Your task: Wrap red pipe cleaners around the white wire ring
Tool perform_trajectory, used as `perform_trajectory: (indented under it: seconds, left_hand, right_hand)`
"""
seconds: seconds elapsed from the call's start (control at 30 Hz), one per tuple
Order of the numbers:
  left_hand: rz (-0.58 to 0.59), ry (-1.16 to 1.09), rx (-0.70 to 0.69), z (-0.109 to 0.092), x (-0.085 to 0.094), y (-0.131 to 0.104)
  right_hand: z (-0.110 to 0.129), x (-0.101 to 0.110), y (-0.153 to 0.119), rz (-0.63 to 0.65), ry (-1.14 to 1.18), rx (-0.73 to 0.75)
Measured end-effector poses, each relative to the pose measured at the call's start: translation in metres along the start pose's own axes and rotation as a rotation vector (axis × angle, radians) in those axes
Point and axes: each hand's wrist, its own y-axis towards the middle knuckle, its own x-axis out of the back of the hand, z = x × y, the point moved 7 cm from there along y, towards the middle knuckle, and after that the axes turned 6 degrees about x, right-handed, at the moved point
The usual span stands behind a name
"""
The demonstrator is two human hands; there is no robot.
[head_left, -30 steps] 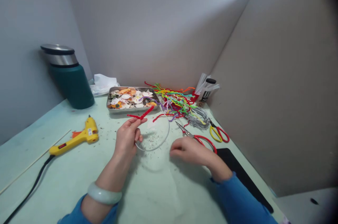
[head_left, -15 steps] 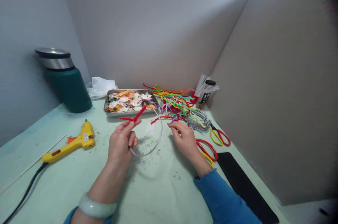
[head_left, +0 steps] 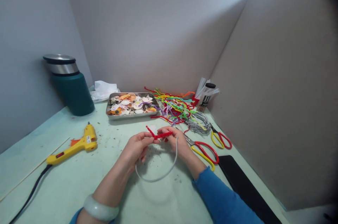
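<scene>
My left hand (head_left: 135, 147) pinches a red pipe cleaner (head_left: 163, 135) near its bend, in the middle of the table. One thin red arm of it points up and away; a thicker, twisted part runs toward my right hand (head_left: 180, 142). The fingers of that hand are closed on the thicker part. A curved whitish-grey wire (head_left: 157, 180) hangs in a loop below both hands, running from my left palm up to the right hand. How the wire joins the pipe cleaner is hidden by the fingers.
A metal tray (head_left: 132, 116) of shells stands behind my hands, beside heaped colourful pipe cleaners (head_left: 174, 106) and a grey wire coil (head_left: 199, 125). Large scissors (head_left: 208, 153), smaller scissors (head_left: 224, 140) and a black slab (head_left: 243, 185) lie right. Left are a yellow glue gun (head_left: 71, 148) and green bottle (head_left: 72, 92).
My left hand has moved right and nearer to me with the red pipe cleaner and wire. My right hand has come in from the side and closed on the pipe cleaner.
</scene>
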Motion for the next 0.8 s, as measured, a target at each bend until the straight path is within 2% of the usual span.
perform_trajectory:
  seconds: [0.13,0.27,0.37,0.5,0.63,0.8]
  left_hand:
    - [0.089,0.097,-0.003,0.000,-0.009,-0.003]
    - [0.135,0.219,0.013,0.005,-0.014,-0.003]
    - [0.139,0.292,0.016,0.009,-0.014,-0.001]
    - [0.074,0.388,0.003,0.012,-0.009,0.002]
    - [0.010,0.445,-0.002,0.014,-0.006,0.005]
    - [0.043,0.489,-0.003,0.017,-0.009,0.007]
  right_hand:
    - [-0.023,-0.008,-0.009,0.038,0.383,-0.228]
    - [-0.020,-0.014,-0.019,0.216,0.471,-0.327]
    - [-0.013,-0.015,-0.021,0.289,0.472,-0.306]
    - [-0.008,-0.017,-0.021,0.341,0.373,-0.266]
    - [-0.004,-0.016,-0.019,0.334,0.272,-0.206]
    - [-0.002,-0.014,-0.016,0.289,0.229,-0.129]
